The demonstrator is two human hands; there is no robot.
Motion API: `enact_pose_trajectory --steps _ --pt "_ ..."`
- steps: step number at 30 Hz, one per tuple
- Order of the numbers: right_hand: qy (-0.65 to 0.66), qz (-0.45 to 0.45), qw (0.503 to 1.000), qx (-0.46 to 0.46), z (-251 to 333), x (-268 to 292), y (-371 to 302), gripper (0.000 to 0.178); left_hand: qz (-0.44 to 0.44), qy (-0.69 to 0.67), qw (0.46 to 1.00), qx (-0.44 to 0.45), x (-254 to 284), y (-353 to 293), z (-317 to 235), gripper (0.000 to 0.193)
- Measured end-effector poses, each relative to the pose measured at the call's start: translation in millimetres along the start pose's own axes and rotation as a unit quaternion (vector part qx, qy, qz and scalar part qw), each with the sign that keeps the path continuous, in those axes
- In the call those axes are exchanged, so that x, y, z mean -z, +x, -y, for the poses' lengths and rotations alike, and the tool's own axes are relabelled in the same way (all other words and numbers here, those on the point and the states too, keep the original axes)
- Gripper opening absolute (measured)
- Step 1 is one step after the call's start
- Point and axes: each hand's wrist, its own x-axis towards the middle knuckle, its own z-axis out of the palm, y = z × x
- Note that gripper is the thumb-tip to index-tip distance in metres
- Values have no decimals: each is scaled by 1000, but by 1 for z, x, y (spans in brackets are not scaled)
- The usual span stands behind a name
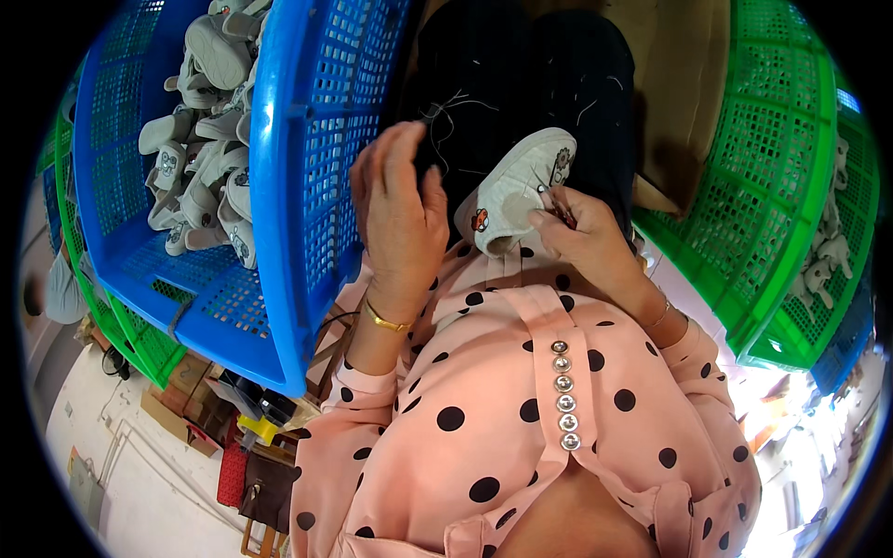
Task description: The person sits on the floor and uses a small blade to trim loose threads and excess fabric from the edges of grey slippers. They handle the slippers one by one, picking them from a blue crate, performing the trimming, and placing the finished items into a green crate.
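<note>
A small white shoe with a flower patch and an orange patch rests on my lap, tilted, its opening toward me. My right hand is closed beside the shoe around small thread snips, dark red with thin metal points over the shoe's upper. That hand hides most of the tool. My left hand is raised beside the blue basket, thumb apart from the fingers, with nothing visible in it. Loose pale threads lie on my dark trousers.
At my left stands a blue plastic basket with many white shoes piled inside. A green basket rises on my right, with more pale shoes beyond its wall. Brown cardboard lies between my legs and the green basket.
</note>
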Motion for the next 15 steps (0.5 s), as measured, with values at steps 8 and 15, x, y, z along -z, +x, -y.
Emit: enact_pose_trajectory --steps 8,15 --pt "127 8 992 3 -11 -6 -5 14 128 -123 984 -28 -5 1 -26 14" --pt "105 -1 994 35 -13 -8 -1 14 142 -70 981 -109 -6 15 -26 6"
